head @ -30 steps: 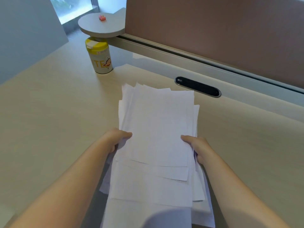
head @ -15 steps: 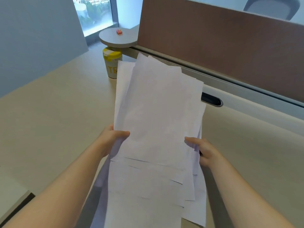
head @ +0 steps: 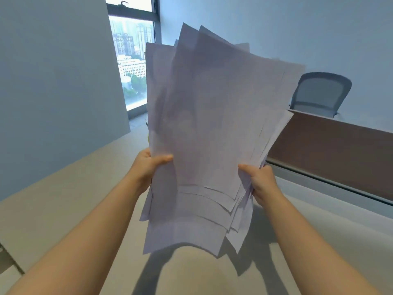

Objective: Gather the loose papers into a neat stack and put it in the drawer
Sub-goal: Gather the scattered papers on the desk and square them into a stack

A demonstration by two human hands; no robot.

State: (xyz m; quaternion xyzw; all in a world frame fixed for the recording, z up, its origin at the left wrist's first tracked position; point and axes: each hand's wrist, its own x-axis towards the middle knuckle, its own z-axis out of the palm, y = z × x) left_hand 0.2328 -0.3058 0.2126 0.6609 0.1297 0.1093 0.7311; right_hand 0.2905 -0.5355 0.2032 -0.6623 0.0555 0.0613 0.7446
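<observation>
A fanned, uneven bundle of white papers (head: 210, 124) stands nearly upright in the air above the beige desk (head: 63, 199). My left hand (head: 148, 167) grips its left edge with the thumb on the front sheet. My right hand (head: 260, 179) grips the right edge the same way. The sheets' lower edges are staggered and hang above the desktop. No drawer is clearly visible in this view.
A brown desk partition (head: 331, 152) runs along the desk's far right side, with a grey office chair (head: 319, 94) behind it. A grey wall panel (head: 53, 81) stands to the left, a window (head: 131, 56) beyond it. The papers hide the yellow canister.
Both hands have lifted the papers off the desk and tipped them upright. My view has risen, so the window and chair show and the canister is hidden.
</observation>
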